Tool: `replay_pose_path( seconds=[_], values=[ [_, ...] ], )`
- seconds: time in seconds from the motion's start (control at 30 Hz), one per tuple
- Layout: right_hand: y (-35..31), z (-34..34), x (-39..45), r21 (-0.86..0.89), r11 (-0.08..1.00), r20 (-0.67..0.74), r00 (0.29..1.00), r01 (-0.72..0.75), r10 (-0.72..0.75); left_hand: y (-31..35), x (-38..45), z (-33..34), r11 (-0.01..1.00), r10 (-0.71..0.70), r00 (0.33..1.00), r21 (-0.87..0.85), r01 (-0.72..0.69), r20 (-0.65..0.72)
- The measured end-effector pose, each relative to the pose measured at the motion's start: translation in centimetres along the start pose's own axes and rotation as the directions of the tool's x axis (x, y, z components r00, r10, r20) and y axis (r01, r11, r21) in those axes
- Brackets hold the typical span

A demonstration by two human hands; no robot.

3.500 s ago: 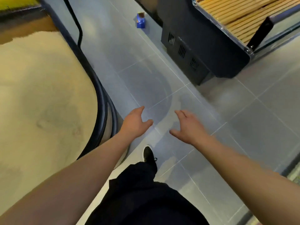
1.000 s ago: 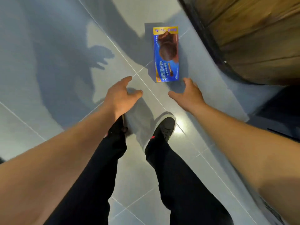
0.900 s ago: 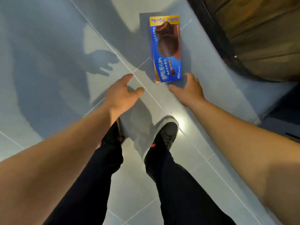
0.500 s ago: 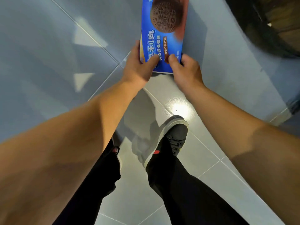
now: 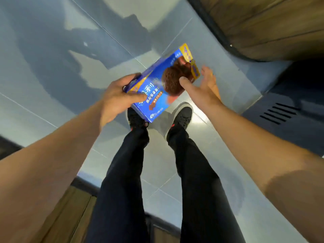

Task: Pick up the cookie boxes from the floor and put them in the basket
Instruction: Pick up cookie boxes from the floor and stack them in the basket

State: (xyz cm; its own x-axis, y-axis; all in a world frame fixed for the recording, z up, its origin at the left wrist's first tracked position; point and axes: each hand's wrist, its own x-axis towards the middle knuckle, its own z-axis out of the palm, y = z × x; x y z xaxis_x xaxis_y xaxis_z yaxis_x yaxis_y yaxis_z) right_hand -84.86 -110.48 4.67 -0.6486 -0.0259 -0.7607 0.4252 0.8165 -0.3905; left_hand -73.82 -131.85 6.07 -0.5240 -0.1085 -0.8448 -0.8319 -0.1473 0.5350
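One cookie box [image 5: 163,85] is off the floor [image 5: 52,58], held above the two black shoes [image 5: 182,116] and tilted, yellow end up and away from the person. Left hand [image 5: 116,100] has the near-left end: thumb across the printed face, fingers curled round the edge, so that grip is clenched on the box. Right hand [image 5: 201,88] is beside the box's right edge, thumb touching the cookie picture, fingers spread and mostly straight; looks like a steadying touch, not a full grasp.

Step in hand, as I read it: pickup done for this box, carry phase starting. No basket in view, so I can't say which way it lies. Wooden-clad fixtures sit past the box at upper right [image 5: 271,27] and near the person's legs at lower left [image 5: 70,216].

Next move calls for: firm up the right-hand hold or commit to one-handed carry, stand, locate the basket, lower the box in. No other boxes visible on the floor around the shoes.
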Motion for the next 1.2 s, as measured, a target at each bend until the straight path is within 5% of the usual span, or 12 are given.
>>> replay_pose_path(
  seconds=[0.17,0.43,0.7,0.83,1.0,1.2],
  values=[
    [-6.1,-5.4,-11.1,0.057,0.996,-0.070,0.995,-0.074,0.078,7.3,-12.9,-2.6,0.993,-0.024,0.981,0.119,0.001,0.192],
    [-8.3,-13.0,-28.1,0.442,0.896,-0.142,0.982,-0.047,0.122,15.8,-26.7,-5.2,0.949,0.047,0.897,0.261,-0.177,0.439],
    [-1.4,-15.3,-43.5,0.850,0.526,-0.199,0.946,0.036,0.256,20.2,-34.4,1.0,0.829,-0.070,0.728,0.446,-0.338,0.682],
    [2.9,-14.9,-50.8,0.901,0.396,-0.363,0.808,0.178,0.464,20.0,-37.5,8.6,0.744,-0.045,0.655,0.463,-0.482,0.754],
    [9.3,-11.8,-60.8,0.919,0.135,-0.350,0.609,0.370,0.712,16.0,-43.5,18.3,0.605,0.021,0.521,0.404,-0.686,0.854],
    [15.0,-5.9,-72.6,0.837,0.099,-0.355,0.398,0.538,0.846,7.7,-53.3,25.6,0.504,-0.011,0.369,0.324,-0.800,0.929]
  ],
)
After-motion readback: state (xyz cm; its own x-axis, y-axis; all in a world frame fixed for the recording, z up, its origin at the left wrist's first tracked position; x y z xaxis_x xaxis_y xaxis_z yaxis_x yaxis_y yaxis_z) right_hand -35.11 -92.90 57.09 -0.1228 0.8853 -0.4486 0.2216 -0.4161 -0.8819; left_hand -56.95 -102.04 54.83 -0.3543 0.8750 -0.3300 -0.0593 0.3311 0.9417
